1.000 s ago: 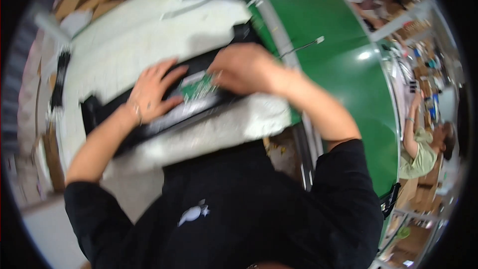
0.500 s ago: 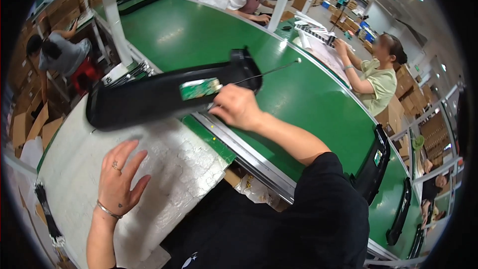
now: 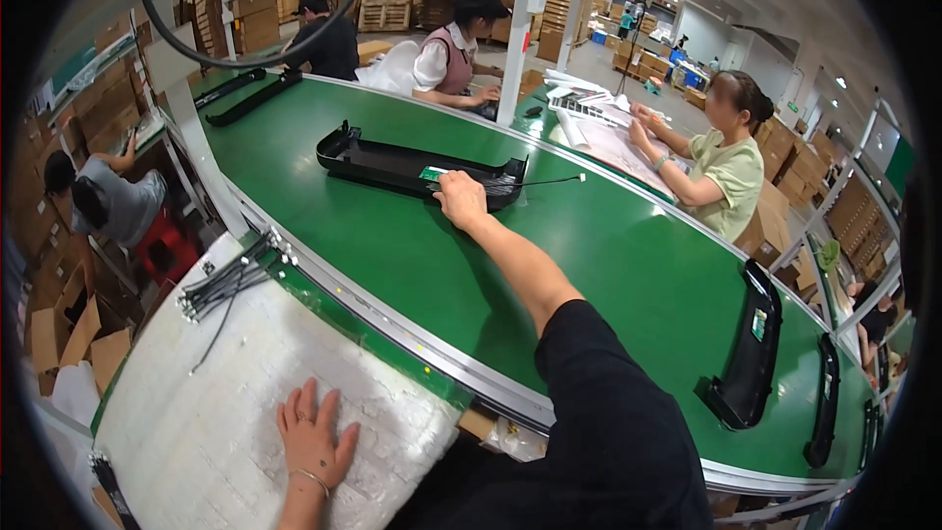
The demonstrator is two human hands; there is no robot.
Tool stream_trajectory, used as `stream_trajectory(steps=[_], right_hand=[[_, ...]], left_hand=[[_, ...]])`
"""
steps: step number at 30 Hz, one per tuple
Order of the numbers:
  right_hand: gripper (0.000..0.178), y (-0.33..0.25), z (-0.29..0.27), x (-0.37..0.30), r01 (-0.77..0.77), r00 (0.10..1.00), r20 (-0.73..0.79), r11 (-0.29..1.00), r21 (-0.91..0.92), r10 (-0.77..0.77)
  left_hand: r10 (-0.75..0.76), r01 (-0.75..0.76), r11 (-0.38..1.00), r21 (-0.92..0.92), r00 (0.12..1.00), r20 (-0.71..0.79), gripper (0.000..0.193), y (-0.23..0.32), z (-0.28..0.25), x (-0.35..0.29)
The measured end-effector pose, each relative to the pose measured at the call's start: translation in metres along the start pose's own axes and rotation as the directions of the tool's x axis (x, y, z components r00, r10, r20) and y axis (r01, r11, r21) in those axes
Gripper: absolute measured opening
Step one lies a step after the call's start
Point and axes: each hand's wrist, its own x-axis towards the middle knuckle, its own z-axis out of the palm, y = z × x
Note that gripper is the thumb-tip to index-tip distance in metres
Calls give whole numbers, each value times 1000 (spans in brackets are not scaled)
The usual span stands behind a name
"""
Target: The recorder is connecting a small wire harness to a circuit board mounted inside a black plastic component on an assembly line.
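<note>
With its fingers on the near edge of a long black plastic housing (image 3: 378,159), my right hand (image 3: 460,200) reaches out over the green conveyor belt (image 3: 608,285). Inside the housing a small green circuit board (image 3: 432,174) shows beside my fingers. A thin black cable (image 3: 545,182) with a white connector sticks out past the housing's right end. My left hand (image 3: 316,432) rests flat, fingers spread, on the white padded work surface (image 3: 226,422), holding nothing.
A bundle of black cables with white plugs (image 3: 235,275) lies at the work surface's far edge. More black housings (image 3: 751,353) sit on the belt at right and far left. A person in light green (image 3: 726,167) works across the belt. A metal rail (image 3: 392,319) edges it.
My right hand has carried the housing from above the work surface out over the belt. My left hand has come down onto the white surface. The view has shifted, uncovering the cable bundle.
</note>
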Motion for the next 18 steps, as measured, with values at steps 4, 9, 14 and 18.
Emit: stream_trajectory(steps=[4, 9, 14, 18], right_hand=[[27, -3, 49, 46, -53, 994, 97, 996, -68, 59], [49, -70, 88, 71, 3, 999, -36, 999, -33, -4], [28, -183, 33, 45, 236, 962, -19, 789, 568, -274], [26, -306, 2, 8, 550, 715, -107, 461, 696, -691]], left_hand=[[-22, 22, 1000, 7, 1000, 10, 54, 5, -6, 2], [-119, 118, 993, -6, 992, -42, 52, -10, -2, 7], [-49, 37, 995, -88, 988, -147, 41, -21, -6, 47], [-121, 95, 982, -164, 981, -154, 38, -39, 3, 38]])
